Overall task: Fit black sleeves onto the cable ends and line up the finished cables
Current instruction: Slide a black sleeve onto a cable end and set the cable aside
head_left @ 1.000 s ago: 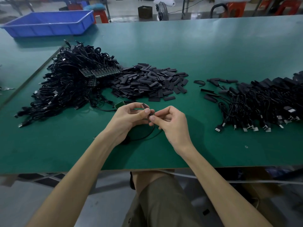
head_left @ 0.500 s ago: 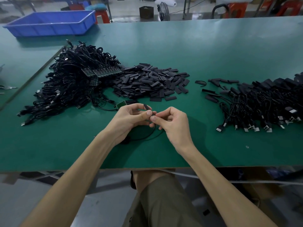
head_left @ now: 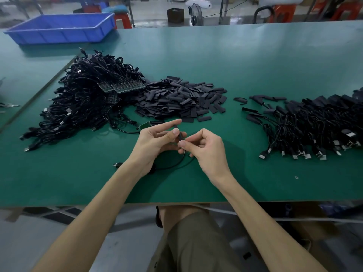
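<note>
The left hand (head_left: 157, 142) pinches a black sleeve (head_left: 179, 132) between thumb and middle fingers, its forefinger held straight above it. The right hand (head_left: 208, 152), fingers curled, pinches the cable (head_left: 176, 163) at its end, right under the sleeve, thumb tip touching the left fingers. What sits inside the sleeve is too small to tell. The cable loops down on the table (head_left: 235, 55) beneath both hands, and its plug (head_left: 117, 164) lies just left of the left wrist. Beyond the hands lies the sleeve pile (head_left: 180, 99). Beyond and left of the left hand sprawls a cable heap (head_left: 84, 103). Well right of the right hand, the finished cables (head_left: 314, 124) lie with their plugs in a rough row. A blue bin (head_left: 62, 28) stands far beyond the left hand.
</note>
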### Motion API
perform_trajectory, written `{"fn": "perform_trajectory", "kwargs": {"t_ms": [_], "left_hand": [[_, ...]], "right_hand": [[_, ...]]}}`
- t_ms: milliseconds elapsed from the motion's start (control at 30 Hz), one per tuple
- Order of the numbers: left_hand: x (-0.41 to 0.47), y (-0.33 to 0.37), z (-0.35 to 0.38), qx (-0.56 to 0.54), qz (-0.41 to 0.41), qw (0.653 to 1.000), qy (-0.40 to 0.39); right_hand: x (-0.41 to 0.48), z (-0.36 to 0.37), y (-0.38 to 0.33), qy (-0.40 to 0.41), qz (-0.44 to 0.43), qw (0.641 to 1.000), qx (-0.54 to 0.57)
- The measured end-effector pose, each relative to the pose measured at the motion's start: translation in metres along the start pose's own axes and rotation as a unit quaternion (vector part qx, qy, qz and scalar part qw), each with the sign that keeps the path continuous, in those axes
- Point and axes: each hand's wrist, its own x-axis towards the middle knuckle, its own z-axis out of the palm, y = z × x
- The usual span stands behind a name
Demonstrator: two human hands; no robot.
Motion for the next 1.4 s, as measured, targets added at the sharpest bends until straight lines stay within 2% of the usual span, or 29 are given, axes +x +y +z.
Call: {"fn": "perform_trajectory", "kwargs": {"t_ms": [933, 1400], "left_hand": [[0.0024, -0.0025, -0.0029, -0.016, -0.009, 1.0, 0.016], [0.0022, -0.0024, -0.0015, 0.024, -0.003, 1.0, -0.019]], "right_hand": [[0.0006, 0.0022, 0.0039, -0.009, 0.0, 1.0, -0.01], [0.0005, 0.0017, 0.0055, 0.0, -0.001, 1.0, -0.005]]}}
